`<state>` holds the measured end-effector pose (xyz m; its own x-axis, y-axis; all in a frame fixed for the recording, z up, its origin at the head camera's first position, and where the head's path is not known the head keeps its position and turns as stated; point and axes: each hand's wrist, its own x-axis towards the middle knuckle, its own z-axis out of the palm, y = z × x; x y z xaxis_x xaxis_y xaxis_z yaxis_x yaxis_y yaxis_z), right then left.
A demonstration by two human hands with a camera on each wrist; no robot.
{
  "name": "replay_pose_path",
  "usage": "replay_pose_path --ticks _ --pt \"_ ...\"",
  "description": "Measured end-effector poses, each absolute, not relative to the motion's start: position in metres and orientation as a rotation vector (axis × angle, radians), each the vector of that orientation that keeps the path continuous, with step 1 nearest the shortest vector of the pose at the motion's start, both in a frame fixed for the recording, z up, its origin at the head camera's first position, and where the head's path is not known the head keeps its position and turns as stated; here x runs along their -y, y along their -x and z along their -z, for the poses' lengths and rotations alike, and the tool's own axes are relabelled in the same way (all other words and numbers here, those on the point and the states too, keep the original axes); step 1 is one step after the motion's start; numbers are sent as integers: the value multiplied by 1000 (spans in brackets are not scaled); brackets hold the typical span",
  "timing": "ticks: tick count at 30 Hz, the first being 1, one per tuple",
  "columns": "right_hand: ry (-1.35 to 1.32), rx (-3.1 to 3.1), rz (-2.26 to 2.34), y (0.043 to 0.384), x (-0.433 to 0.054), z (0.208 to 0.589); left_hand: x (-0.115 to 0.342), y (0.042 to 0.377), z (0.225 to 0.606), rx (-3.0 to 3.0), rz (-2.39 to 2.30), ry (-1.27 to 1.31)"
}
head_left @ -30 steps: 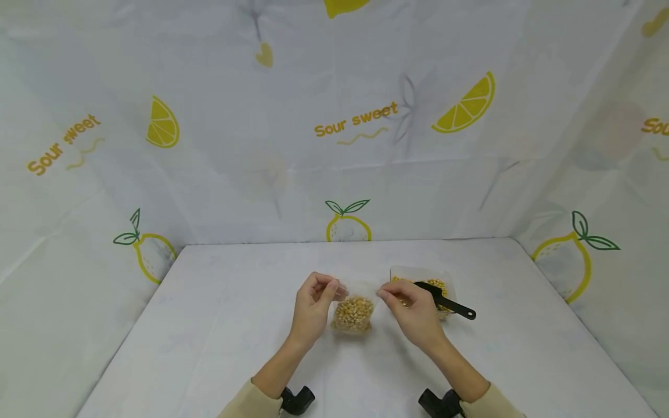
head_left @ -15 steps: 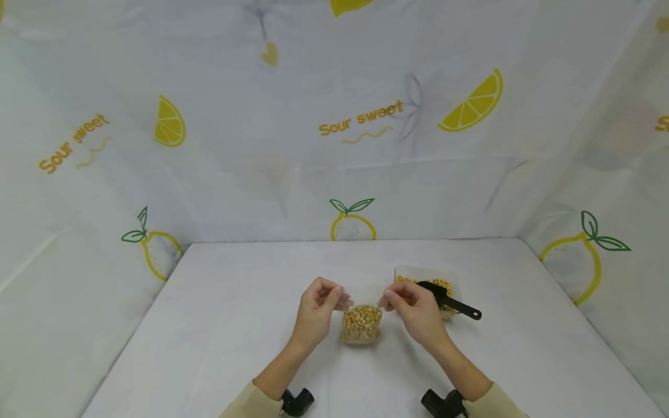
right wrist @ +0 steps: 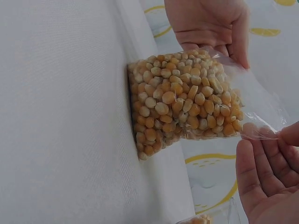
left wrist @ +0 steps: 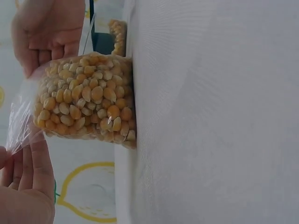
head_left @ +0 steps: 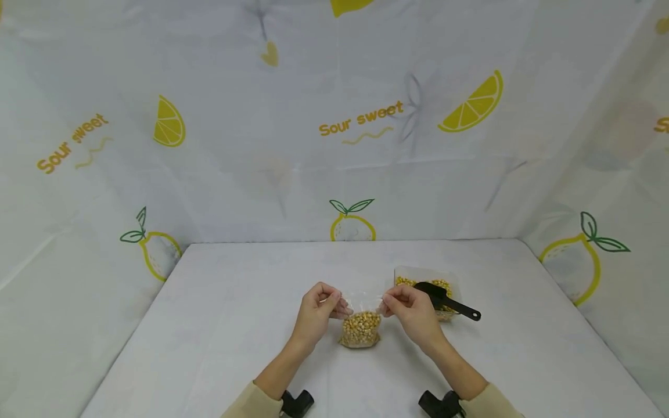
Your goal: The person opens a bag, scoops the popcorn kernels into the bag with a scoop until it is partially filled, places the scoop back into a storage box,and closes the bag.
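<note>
A clear plastic bag (head_left: 360, 330) filled with corn kernels stands upright on the white table between both hands. Its top is loose, see-through plastic above the kernels. My left hand (head_left: 315, 316) pinches one upper corner between thumb and index finger. Opposite it, my right hand (head_left: 415, 316) pinches the other corner the same way. Seen from the left wrist, the bag's base (left wrist: 128, 100) rests on the cloth. The right wrist view shows the film (right wrist: 259, 109) stretched between the fingertips of the two hands.
Behind my right hand stands a clear plastic box (head_left: 418, 271) with more corn kernels. A black scoop (head_left: 449, 302) lies across it, handle sticking out to the right. White cloth with lemon prints (head_left: 350, 226) walls off the back and sides.
Both hands keep their pinch while the bag comes slightly closer to me and lower. Its clear top shows more plainly between the fingers now. The box and scoop stay put.
</note>
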<state>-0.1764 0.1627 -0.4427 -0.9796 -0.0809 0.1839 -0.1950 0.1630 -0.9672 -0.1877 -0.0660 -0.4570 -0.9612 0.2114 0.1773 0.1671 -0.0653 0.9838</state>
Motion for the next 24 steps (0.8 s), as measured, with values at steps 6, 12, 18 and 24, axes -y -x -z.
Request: replay_pose_path --ticks 6,12,18,24 --pt "-264 2323 -1963 177 -161 444 69 190 459 -2074 -2226 -428" --pt "-206 2331 -1945 176 -161 444 69 192 459 -2095 -2164 -452" --pt "-207 2334 -1943 175 -162 445 68 192 459 -2142 -2135 -409" --pt "-206 2333 -1942 175 -161 445 67 192 459 -2130 -2158 -394"
